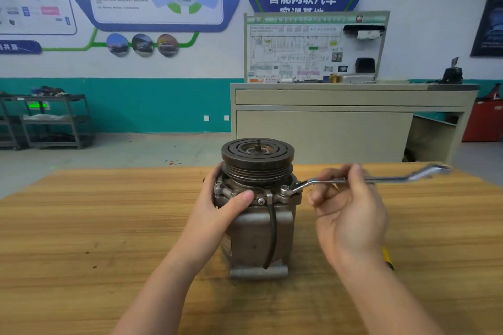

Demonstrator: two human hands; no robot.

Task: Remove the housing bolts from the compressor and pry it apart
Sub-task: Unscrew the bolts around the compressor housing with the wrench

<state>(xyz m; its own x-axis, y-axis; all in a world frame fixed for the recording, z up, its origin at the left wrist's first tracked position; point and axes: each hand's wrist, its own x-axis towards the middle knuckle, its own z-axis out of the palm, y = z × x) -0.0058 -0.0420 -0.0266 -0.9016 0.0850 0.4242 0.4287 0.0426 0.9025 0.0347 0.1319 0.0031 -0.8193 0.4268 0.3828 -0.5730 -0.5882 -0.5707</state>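
AC compressor (258, 215) stands pulley-up mid bench (109, 226). My left hand (217, 207) grips its flange to steady it; right hand (351, 209) pinches the offset ring spanner (353, 179), ring seated on the right housing bolt (285, 189). Risk: if ring rides up w/ a side pull it'll slip, round the head, or tip the unit.
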